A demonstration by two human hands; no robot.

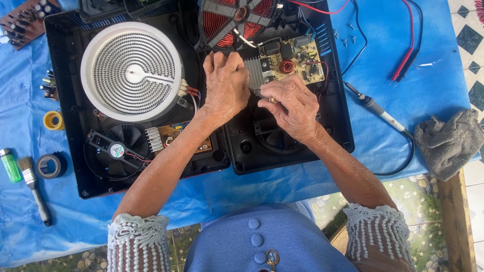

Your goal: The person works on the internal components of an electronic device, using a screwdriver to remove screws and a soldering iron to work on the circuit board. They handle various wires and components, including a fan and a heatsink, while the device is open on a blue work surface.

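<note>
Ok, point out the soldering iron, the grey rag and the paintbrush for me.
soldering iron (375, 107): head view, on its handle.
grey rag (448, 141): head view, middle of the crumpled cloth.
paintbrush (31, 181): head view, on the metal band just below the bristles.

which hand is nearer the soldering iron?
Right. The right hand is just left of the soldering iron; the left hand is farther left, over the heatsink.
</note>
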